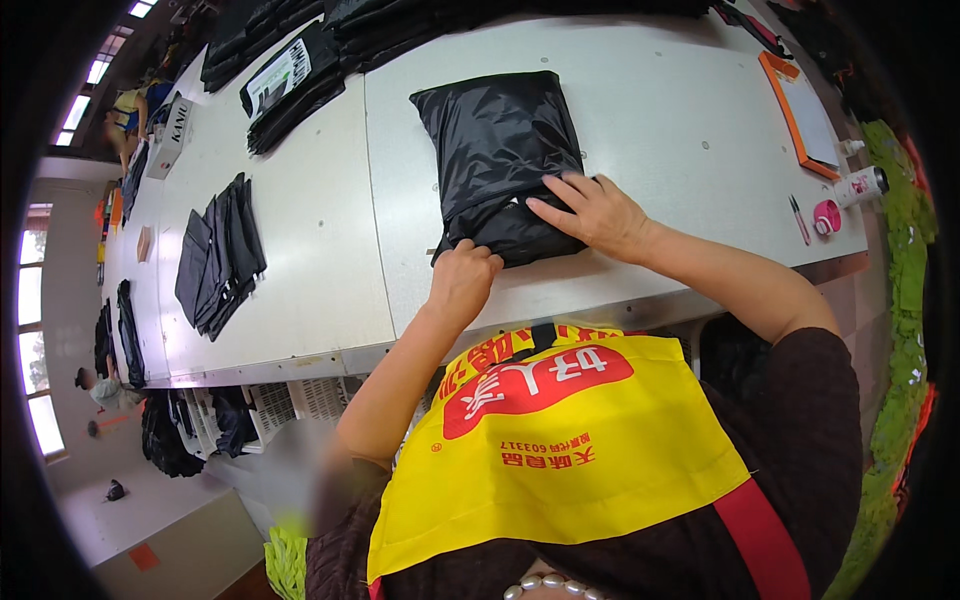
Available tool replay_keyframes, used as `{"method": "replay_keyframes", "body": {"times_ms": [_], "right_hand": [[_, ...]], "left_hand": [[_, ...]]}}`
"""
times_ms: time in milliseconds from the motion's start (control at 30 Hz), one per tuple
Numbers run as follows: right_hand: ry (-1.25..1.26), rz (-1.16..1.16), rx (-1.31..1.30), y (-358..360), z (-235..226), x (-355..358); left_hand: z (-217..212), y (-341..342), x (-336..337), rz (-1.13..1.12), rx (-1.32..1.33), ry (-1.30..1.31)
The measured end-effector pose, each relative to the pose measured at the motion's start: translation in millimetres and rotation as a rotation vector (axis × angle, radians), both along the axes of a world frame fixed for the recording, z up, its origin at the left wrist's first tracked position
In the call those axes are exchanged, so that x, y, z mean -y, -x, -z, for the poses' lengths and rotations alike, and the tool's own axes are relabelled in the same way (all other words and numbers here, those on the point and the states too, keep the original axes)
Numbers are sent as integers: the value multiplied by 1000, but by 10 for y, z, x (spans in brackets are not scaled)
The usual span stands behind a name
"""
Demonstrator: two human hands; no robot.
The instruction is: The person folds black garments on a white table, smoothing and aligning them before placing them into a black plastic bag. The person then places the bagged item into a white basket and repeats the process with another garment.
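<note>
Long white counter (300,230) carries the black bag (500,150) near its front edge. I see my left hand (462,283) pinching the bag's near corner and my right hand (598,215) pressing flat on top. Slick plastic may slide and spoil the fold.

The person wears a bright yellow apron (570,450) with a large red patch and red printed characters across the chest, a black strap at its top edge and a red band along one side. Beneath it is a dark brown top with sleeves pushed up above the elbows. Both forearms are bare.
</note>
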State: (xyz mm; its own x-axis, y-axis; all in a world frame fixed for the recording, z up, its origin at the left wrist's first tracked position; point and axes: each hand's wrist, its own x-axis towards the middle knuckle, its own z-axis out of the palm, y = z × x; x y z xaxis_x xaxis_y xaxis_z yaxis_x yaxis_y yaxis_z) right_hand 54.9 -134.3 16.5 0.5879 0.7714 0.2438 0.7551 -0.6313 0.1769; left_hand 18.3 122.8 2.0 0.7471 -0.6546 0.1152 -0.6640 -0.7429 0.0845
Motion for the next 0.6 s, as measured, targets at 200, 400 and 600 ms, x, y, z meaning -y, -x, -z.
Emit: {"method": "replay_keyframes", "body": {"times_ms": [200, 400, 600], "right_hand": [[79, -14, -477, -456, -337, -198], [81, -54, -730, -887, -664, -386], [201, 67, -801, -892, -420, -515]], "left_hand": [[-199, 12, 119, -44, -34, -88], [-484, 97, 366, -170, -131, 20], [-326, 221, 546, -254, -230, 65]]}}
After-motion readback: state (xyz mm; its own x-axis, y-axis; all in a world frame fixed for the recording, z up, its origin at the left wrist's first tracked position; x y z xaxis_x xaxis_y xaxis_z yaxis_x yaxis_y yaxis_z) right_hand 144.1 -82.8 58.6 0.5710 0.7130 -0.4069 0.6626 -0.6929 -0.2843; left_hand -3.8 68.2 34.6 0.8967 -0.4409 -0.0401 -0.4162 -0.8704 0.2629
